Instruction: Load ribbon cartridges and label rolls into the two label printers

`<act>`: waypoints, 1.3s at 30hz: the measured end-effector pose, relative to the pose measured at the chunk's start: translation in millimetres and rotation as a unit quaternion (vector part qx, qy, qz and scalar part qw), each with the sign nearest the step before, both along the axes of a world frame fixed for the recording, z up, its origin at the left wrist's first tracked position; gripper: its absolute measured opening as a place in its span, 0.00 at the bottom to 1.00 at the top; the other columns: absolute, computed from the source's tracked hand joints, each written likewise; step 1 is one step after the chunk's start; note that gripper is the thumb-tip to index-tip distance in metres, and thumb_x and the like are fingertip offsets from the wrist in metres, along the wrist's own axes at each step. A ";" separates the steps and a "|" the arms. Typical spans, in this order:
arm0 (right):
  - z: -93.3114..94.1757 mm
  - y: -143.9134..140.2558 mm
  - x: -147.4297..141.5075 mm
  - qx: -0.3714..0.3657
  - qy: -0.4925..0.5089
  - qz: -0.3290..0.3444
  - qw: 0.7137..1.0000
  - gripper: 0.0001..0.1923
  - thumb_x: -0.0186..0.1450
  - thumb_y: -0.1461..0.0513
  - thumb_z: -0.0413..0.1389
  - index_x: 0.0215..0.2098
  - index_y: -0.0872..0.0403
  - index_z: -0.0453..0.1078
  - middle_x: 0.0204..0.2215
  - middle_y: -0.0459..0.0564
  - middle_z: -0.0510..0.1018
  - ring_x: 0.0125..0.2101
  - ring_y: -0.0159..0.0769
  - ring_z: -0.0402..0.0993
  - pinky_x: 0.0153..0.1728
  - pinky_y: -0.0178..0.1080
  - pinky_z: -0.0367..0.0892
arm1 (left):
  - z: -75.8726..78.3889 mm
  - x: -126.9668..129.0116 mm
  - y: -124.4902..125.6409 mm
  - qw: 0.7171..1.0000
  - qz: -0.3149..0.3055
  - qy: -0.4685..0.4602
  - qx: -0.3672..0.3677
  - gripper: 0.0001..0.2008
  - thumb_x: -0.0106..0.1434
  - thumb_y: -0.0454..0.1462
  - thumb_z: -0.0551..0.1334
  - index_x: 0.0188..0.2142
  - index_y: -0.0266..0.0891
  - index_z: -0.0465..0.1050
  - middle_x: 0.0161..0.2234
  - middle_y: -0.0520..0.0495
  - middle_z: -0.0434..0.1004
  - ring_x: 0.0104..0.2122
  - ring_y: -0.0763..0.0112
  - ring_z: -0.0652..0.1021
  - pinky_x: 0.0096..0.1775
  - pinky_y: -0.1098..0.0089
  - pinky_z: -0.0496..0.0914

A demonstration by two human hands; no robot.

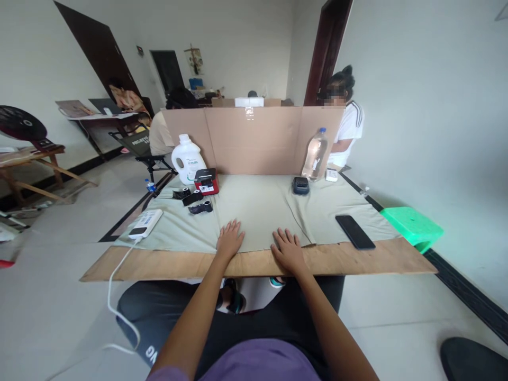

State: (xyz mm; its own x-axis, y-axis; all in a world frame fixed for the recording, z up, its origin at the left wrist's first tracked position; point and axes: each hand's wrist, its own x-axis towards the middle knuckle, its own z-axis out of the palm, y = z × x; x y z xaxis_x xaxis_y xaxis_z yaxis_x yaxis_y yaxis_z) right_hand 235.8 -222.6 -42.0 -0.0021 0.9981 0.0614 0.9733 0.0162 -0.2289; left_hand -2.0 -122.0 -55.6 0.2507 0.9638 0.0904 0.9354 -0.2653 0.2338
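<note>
While hands (260,244) rest flat, cloth (257,209) edge

White walls (416,106), pale tiled floor (51,296), dark doors (99,53), green stool (413,225).

Open cloth mid-frame, clutter at the edges

You have bare cloth (257,206) ahead of your hands (230,239), up to the cardboard wall (254,140). Left of centre, a red box (207,181) and black rolls (192,198) block; right, a phone (354,231) and bottle (315,154).
</note>
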 end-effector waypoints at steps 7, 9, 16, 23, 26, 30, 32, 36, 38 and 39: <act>-0.5 0.3 0.4 0.003 0.005 -0.005 1.000 0.31 0.73 0.51 0.43 0.71 0.49 0.54 0.72 0.49 0.53 0.72 0.47 0.43 0.69 0.55 0.37 | 0.2 -0.8 -1.8 1.000 -0.001 -0.020 0.003 0.28 0.73 0.45 0.48 0.68 0.39 0.59 0.71 0.42 0.54 0.71 0.57 0.55 0.68 0.50 0.50; -0.8 0.4 0.4 0.005 0.009 -0.005 1.000 0.31 0.73 0.51 0.43 0.71 0.49 0.55 0.72 0.48 0.53 0.72 0.48 0.44 0.69 0.55 0.37 | 0.0 -2.0 -3.1 1.000 -0.002 -0.026 0.003 0.27 0.73 0.45 0.49 0.67 0.38 0.60 0.71 0.42 0.55 0.70 0.57 0.56 0.69 0.50 0.50; -0.2 -0.1 -0.1 0.007 0.009 -0.004 1.000 0.31 0.73 0.51 0.43 0.71 0.50 0.55 0.72 0.48 0.53 0.72 0.48 0.43 0.69 0.56 0.37 | -2.4 -4.7 -5.5 0.999 -0.010 -0.034 0.012 0.27 0.73 0.45 0.49 0.67 0.38 0.61 0.70 0.43 0.56 0.70 0.57 0.57 0.69 0.51 0.50; 2.9 -0.8 -0.9 -0.005 0.012 -0.009 1.000 0.30 0.72 0.52 0.43 0.71 0.50 0.56 0.72 0.47 0.53 0.72 0.49 0.43 0.69 0.55 0.38 | -3.8 -4.2 -5.2 0.999 -0.006 -0.029 0.015 0.27 0.73 0.45 0.49 0.67 0.39 0.61 0.70 0.42 0.56 0.70 0.57 0.57 0.69 0.51 0.51; 3.2 -1.3 -0.9 -0.001 0.011 -0.010 1.000 0.30 0.73 0.52 0.43 0.71 0.50 0.56 0.72 0.46 0.53 0.72 0.49 0.43 0.69 0.55 0.37 | -3.8 -3.8 -5.6 0.999 -0.007 -0.028 0.016 0.27 0.73 0.45 0.49 0.67 0.39 0.61 0.70 0.42 0.56 0.70 0.57 0.57 0.69 0.51 0.51; 2.2 -1.3 -0.3 -0.003 0.011 -0.008 1.000 0.30 0.72 0.52 0.43 0.71 0.50 0.56 0.72 0.46 0.53 0.72 0.49 0.43 0.69 0.55 0.38 | -5.0 -4.5 -7.2 0.999 -0.009 -0.025 0.018 0.27 0.73 0.45 0.49 0.67 0.38 0.61 0.70 0.42 0.56 0.70 0.56 0.57 0.68 0.50 0.52; 0.9 -0.8 -0.1 -0.004 0.009 -0.005 1.000 0.31 0.73 0.51 0.43 0.71 0.50 0.56 0.72 0.46 0.53 0.72 0.49 0.43 0.69 0.55 0.38 | -6.1 -5.5 -8.7 0.999 -0.012 -0.024 0.019 0.27 0.73 0.46 0.48 0.67 0.38 0.60 0.70 0.43 0.55 0.70 0.56 0.57 0.69 0.50 0.52; -3.9 0.1 0.2 0.000 -0.003 -0.001 1.000 0.31 0.73 0.51 0.42 0.72 0.49 0.54 0.72 0.47 0.51 0.72 0.49 0.42 0.69 0.56 0.37 | -6.7 -7.5 -13.2 0.999 -0.014 -0.024 0.020 0.27 0.73 0.46 0.48 0.68 0.41 0.60 0.71 0.45 0.54 0.70 0.57 0.56 0.69 0.51 0.51; -6.8 0.3 0.4 0.003 -0.008 -0.001 1.000 0.31 0.73 0.50 0.41 0.72 0.49 0.53 0.73 0.47 0.51 0.72 0.50 0.42 0.69 0.57 0.37 | -6.0 -8.2 -15.1 0.999 -0.016 -0.022 0.017 0.27 0.73 0.46 0.48 0.68 0.41 0.60 0.71 0.46 0.54 0.71 0.58 0.56 0.69 0.51 0.50; -7.9 0.3 0.5 0.006 -0.009 -0.001 1.000 0.32 0.73 0.50 0.41 0.72 0.49 0.53 0.73 0.47 0.51 0.72 0.50 0.42 0.69 0.57 0.37 | -5.6 -8.4 -15.7 1.000 -0.016 -0.020 0.015 0.27 0.73 0.46 0.48 0.68 0.41 0.59 0.71 0.46 0.53 0.71 0.58 0.56 0.69 0.51 0.50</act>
State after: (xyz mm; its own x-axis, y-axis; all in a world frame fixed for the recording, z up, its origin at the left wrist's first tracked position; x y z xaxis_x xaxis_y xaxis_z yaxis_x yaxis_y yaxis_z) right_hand 236.3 -222.3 -49.9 -0.0012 0.9974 0.0724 0.9774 0.0165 -0.2108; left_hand -10.3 -137.7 -61.1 0.2776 0.9519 0.1296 0.9163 -0.3029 0.2620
